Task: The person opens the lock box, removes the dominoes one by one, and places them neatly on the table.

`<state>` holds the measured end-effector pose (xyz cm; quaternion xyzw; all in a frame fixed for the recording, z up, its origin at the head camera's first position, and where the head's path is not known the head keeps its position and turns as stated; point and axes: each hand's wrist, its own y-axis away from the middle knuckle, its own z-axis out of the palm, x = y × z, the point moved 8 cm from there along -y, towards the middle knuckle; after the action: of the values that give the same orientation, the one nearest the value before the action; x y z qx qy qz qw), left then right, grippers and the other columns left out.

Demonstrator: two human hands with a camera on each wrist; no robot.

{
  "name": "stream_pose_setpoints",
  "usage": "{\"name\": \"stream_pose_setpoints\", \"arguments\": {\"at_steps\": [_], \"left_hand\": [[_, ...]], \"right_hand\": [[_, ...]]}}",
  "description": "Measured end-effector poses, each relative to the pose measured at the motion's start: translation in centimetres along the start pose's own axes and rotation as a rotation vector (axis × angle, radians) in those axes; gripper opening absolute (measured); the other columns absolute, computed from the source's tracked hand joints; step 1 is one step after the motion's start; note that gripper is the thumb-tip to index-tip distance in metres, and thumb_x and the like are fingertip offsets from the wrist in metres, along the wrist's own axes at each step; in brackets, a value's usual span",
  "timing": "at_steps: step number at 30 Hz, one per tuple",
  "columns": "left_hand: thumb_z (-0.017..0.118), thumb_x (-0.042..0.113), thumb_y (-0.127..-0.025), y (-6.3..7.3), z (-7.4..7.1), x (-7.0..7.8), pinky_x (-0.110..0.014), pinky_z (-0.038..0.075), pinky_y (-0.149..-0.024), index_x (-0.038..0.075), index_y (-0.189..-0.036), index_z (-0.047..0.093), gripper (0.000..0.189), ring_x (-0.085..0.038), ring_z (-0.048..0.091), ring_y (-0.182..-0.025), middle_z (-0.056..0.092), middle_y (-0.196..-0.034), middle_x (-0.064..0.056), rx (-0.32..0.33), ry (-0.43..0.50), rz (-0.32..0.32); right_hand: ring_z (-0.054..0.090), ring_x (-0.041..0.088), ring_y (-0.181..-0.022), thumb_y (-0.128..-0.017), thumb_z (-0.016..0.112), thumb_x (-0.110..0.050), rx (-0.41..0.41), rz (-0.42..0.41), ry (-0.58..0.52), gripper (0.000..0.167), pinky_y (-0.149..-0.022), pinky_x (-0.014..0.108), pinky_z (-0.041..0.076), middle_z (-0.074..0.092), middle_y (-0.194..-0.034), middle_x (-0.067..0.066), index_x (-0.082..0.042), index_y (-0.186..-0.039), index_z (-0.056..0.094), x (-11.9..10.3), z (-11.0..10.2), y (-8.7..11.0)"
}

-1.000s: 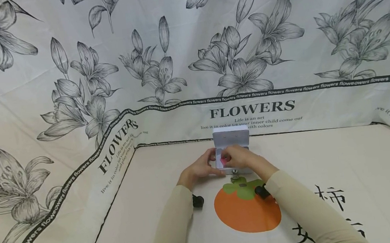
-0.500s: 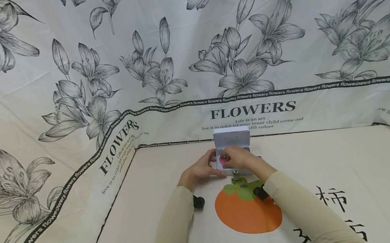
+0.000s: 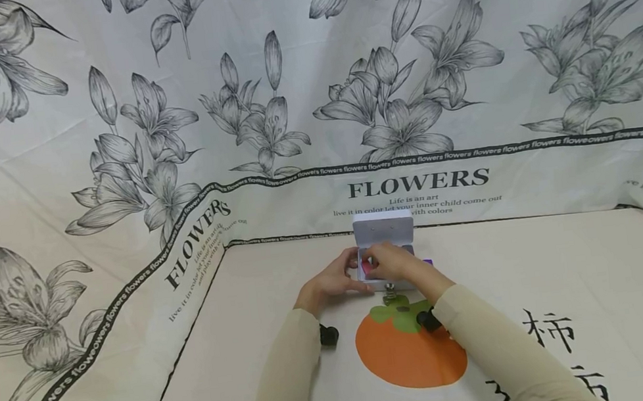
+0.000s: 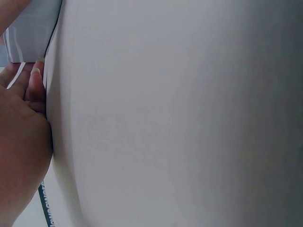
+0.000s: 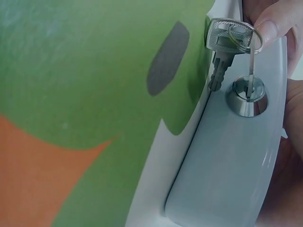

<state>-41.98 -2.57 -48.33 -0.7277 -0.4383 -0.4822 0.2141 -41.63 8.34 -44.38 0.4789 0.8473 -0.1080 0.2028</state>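
Observation:
A white lockable metal box point(image 3: 383, 229) stands at the back of the table, its lid raised. My left hand point(image 3: 333, 276) grips its left side, thumb on the front; in the left wrist view the fingers point(image 4: 37, 87) reach the box's corner. Over the open box, my right hand point(image 3: 395, 261) pinches a small pink-red object point(image 3: 367, 267), mostly covered by the fingers. A key sits in the front lock point(image 5: 247, 97), with a second key point(image 5: 230, 38) hanging from the ring. The box's inside is largely hidden.
Something purple point(image 3: 428, 262) shows just beyond the box's right side. The white tablecloth bears an orange persimmon print point(image 3: 411, 356) and black characters. Directly behind the box rises a flower-printed cloth wall point(image 3: 274, 206).
My right hand shifts slightly with the pink-red object, staying over the box. The purple thing shows more at the right. My left hand keeps its grip. The view tilts a little.

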Motion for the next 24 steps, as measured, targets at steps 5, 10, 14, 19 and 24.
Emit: {"name": "stream_pose_setpoints", "arguments": {"at_steps": [5,10,14,19,24], "left_hand": [[0.089,0.014,-0.078,0.0,0.1,0.0,-0.039,0.037,-0.108,0.019,-0.156,0.035,0.096,-0.019,0.048,-0.122,0.053,-0.134,-0.005,-0.001,0.007,-0.005],[0.089,0.013,-0.078,0.0,0.1,0.0,-0.038,0.038,-0.108,0.017,-0.155,0.036,0.094,-0.019,0.049,-0.121,0.054,-0.133,-0.006,-0.004,0.013,-0.001],[0.089,0.011,-0.078,0.1,0.1,0.0,-0.038,0.037,-0.109,0.017,-0.155,0.037,0.094,-0.020,0.049,-0.122,0.054,-0.134,-0.007,-0.004,0.024,0.001],[0.089,0.011,-0.078,0.1,0.1,0.2,-0.040,0.036,-0.110,0.017,-0.155,0.037,0.093,-0.021,0.049,-0.123,0.054,-0.135,-0.007,0.002,0.019,0.011],[0.089,0.012,-0.078,0.0,0.1,0.0,-0.040,0.037,-0.109,0.017,-0.156,0.036,0.095,-0.020,0.048,-0.123,0.053,-0.135,-0.006,0.001,0.010,-0.002]], "right_hand": [[0.056,0.017,-0.074,-0.091,0.076,-0.012,0.004,-0.002,0.006,0.031,-0.068,0.034,0.046,0.063,-0.083,0.002,-0.004,-0.121,0.070,0.1,0.1,0.0],[0.055,0.016,-0.073,-0.091,0.075,-0.011,0.022,-0.042,-0.042,0.035,-0.068,0.033,0.046,0.063,-0.082,0.002,-0.001,-0.124,0.067,0.0,-0.1,0.2],[0.059,0.017,-0.078,-0.091,0.075,-0.011,0.049,-0.047,-0.103,0.043,-0.073,0.035,0.050,0.066,-0.087,0.003,0.002,-0.130,0.063,0.3,-0.4,0.6],[0.064,0.019,-0.088,-0.089,0.077,-0.011,0.100,-0.042,-0.141,0.041,-0.082,0.040,0.053,0.070,-0.096,0.005,0.000,-0.127,0.065,0.5,-1.1,0.9],[0.064,0.020,-0.087,-0.087,0.078,-0.008,0.137,-0.069,-0.176,0.041,-0.079,0.040,0.053,0.071,-0.097,0.009,0.002,-0.124,0.065,0.3,-1.7,1.5]]}}
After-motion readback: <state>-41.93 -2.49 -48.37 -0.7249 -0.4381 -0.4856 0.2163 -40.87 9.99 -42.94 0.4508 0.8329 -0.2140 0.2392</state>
